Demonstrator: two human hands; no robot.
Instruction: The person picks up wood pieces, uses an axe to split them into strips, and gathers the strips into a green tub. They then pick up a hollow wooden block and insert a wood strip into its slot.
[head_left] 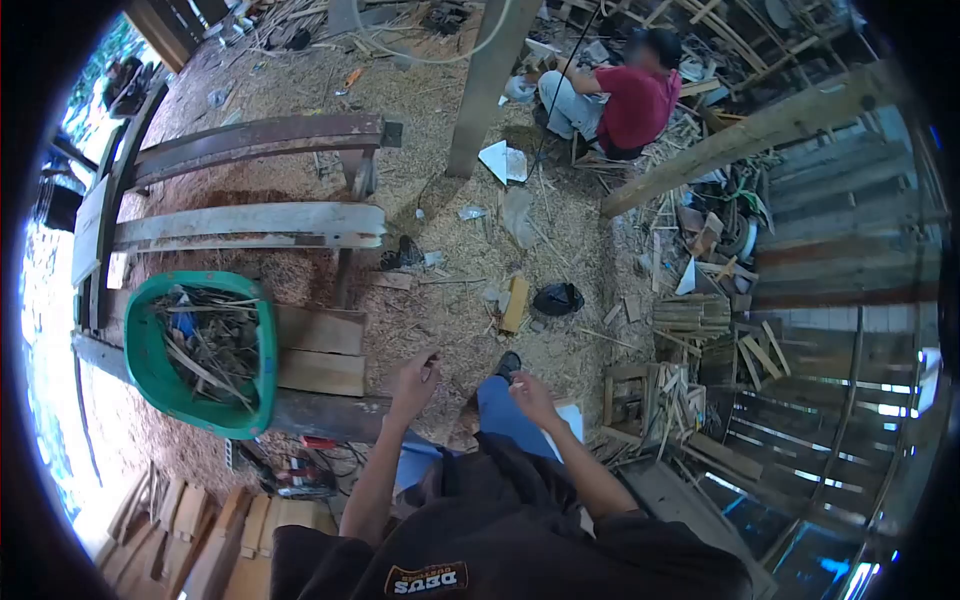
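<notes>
My left hand [410, 387] hangs in front of me at the middle of the view. Its fingers are loosely bent, with a gap between thumb and fingertips and nothing held. To its right, my right hand [534, 397] hovers over my leg, fingers slightly curled and no object visible in them. Nearest my left hand are pale wooden boards [322, 373] lying on a bench. Beyond those boards stands a green plastic tub [264, 345] filled with wood scraps and a bit of blue plastic. Neither hand touches these things.
Two long beams [250, 225] extend at left. A wooden post [485, 95] rises ahead, and a person in a red shirt [638, 105] sits low beyond it. A yellowish block [515, 305] and black bag [558, 299] lie on shavings. Power tools [305, 475] sit lower left.
</notes>
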